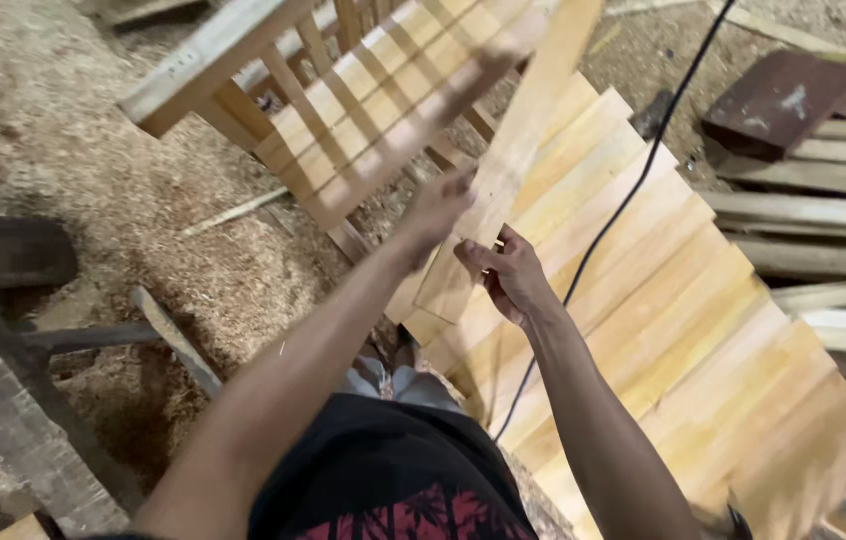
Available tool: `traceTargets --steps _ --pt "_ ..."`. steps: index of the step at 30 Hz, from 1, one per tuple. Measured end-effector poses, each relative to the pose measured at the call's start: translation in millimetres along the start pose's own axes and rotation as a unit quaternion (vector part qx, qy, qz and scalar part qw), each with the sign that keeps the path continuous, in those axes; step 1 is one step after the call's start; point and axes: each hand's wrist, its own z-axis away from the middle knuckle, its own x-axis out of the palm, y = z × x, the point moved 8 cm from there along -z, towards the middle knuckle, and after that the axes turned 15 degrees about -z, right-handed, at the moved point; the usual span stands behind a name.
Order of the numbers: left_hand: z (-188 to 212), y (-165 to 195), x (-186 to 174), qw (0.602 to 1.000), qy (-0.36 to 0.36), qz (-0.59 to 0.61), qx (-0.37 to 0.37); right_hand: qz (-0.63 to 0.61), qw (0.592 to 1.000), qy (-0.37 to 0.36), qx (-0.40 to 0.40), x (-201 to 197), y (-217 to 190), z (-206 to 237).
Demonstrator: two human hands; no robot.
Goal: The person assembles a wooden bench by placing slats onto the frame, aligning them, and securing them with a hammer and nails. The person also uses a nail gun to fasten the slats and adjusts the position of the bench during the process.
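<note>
both hands, left hand (440, 208) and right hand (508, 272), have a closed grip on a pale wooden slat (513, 150) above a row of stacked boards (683, 330), beside a slatted wooden frame (363, 110).

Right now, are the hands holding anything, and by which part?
Both hold one pale wooden slat at its near, lower end: the left hand on its left edge, the right hand pinching the bottom.
</note>
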Motion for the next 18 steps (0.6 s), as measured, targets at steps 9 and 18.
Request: traceTargets --steps 9,18 --pt "33.4 -115.7 -15.1 0.989 0.136 0.045 -0.046 -0.014 0.998 0.056 0.024 -21.4 16.4 -81.5" --pt "24.0 -160.8 -77.9 0.981 0.189 0.030 -0.041 0.040 0.984 0.170 -0.010 -35.6 39.9 -115.1"
